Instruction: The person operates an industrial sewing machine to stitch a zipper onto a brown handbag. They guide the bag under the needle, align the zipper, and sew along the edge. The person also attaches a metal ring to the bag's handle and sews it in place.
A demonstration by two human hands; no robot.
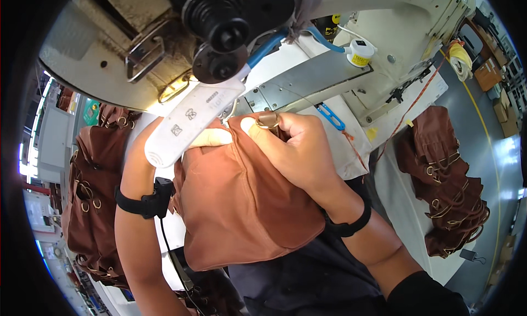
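Note:
A brown leather bag (241, 206) lies in front of me under the sewing machine (121, 36). My left hand (208, 137) is partly hidden by a long white housing (186, 113) on the machine, its thumb pressed on the bag's top edge. My right hand (291, 148) grips that edge on the other side of a vertical seam, thumb beside the seam, next to a brass ring (269, 123) with a leather tab. Both hands are close to the needle area, where a metal plate (313, 69) shows behind the bag.
Piles of brown bags lie at the left (93, 206) and right (439, 190). A blue thread snipper (331, 117) rests by the machine with red cord. A white-yellow container (359, 55) and a yellow cloth bundle (461, 61) sit farther back. A black binder clip (471, 255) is at lower right.

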